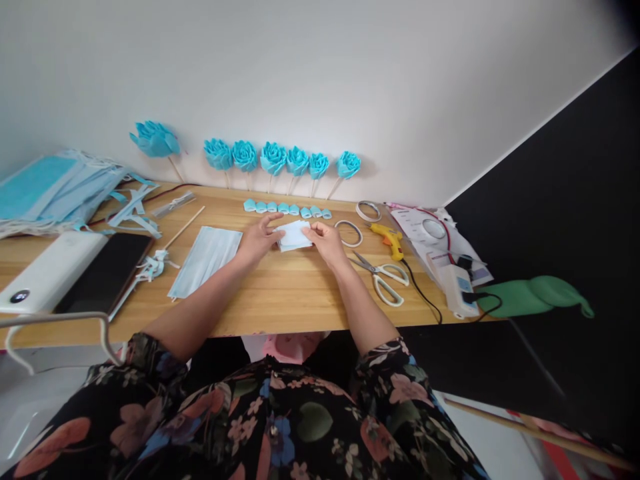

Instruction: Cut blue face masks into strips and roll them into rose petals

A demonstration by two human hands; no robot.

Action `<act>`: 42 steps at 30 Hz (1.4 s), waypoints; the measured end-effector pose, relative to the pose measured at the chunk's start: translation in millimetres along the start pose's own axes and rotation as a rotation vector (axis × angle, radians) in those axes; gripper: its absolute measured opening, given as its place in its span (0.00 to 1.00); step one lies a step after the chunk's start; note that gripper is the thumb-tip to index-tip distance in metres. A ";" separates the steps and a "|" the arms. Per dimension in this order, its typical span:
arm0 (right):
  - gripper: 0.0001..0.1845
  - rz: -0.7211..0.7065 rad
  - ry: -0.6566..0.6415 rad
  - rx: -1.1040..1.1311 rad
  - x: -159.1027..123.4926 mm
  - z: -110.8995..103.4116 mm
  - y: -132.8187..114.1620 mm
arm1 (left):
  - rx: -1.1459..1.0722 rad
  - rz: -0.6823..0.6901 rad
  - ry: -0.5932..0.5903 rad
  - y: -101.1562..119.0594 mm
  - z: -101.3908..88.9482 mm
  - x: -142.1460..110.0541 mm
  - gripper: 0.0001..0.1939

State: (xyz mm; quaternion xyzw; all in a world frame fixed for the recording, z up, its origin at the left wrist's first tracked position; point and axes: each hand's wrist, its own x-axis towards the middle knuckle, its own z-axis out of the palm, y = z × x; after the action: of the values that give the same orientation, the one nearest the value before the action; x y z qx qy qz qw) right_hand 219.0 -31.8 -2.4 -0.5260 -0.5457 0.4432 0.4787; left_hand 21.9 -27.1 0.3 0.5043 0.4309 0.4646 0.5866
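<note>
A small stack of pale fabric pieces (pixel 295 237) is held between my two hands, just above the wooden table. My left hand (pixel 259 239) pinches the stack's left edge, thumb on top. At the right edge, my right hand (pixel 325 240) grips it between thumb and fingers. Behind the hands lies a row of several small folded blue petals (pixel 284 209). A flattened pale face mask (pixel 207 260) rests beside my left forearm. Close to my right hand are a roll of tape (pixel 349 223) and open white-handled scissors (pixel 385 275).
Several blue fabric flowers (pixel 273 159) on sticks lean against the wall. A mask pile (pixel 50 190), cut strips (pixel 134 208), a white power bank (pixel 50 270) and a dark phone (pixel 107 272) lie left. Right are a yellow glue gun (pixel 389 240), its cord and a power strip (pixel 457 290).
</note>
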 end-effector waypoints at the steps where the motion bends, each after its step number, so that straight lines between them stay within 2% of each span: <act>1: 0.23 -0.007 -0.008 0.003 0.0 -0.2 -0.3 | 0.003 0.005 0.007 -0.2 0.1 0.1 0.37; 9: 0.22 -0.063 0.038 0.014 3.2 -1.8 1.6 | 0.099 0.039 0.015 -5.5 1.4 1.3 0.36; 19: 0.16 -0.112 0.118 -0.028 0.6 -0.1 -3.4 | -0.027 0.035 -0.009 1.7 1.8 -2.9 0.34; 25: 0.15 -0.154 0.196 -0.028 2.4 -10.5 -7.6 | -0.035 0.073 0.052 0.2 1.0 -0.2 0.31; 27: 0.16 -0.138 0.125 0.025 1.5 -15.7 -10.9 | -0.031 0.093 0.077 -0.4 0.3 0.9 0.30; 30: 0.17 -0.096 -0.046 0.094 -2.1 -19.8 -16.5 | -0.035 0.111 0.085 -2.3 -0.1 1.9 0.28; 33: 0.17 -0.109 -0.094 0.106 -4.3 -17.6 -18.5 | -0.039 0.130 0.076 -5.4 0.6 2.3 0.29; 38: 0.15 -0.212 -0.010 0.113 0.3 -9.4 -12.1 | -0.043 0.164 0.053 -9.0 3.0 2.7 0.29; 42: 0.17 -0.228 0.100 0.100 5.0 -8.3 -6.9 | -0.032 0.200 0.024 -9.9 3.2 2.2 0.29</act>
State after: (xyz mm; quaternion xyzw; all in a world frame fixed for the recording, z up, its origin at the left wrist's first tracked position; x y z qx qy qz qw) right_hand 226.3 -27.4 5.9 -0.4576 -0.5544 0.3859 0.5782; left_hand 26.5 -26.1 -9.3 0.5298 0.3778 0.5338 0.5400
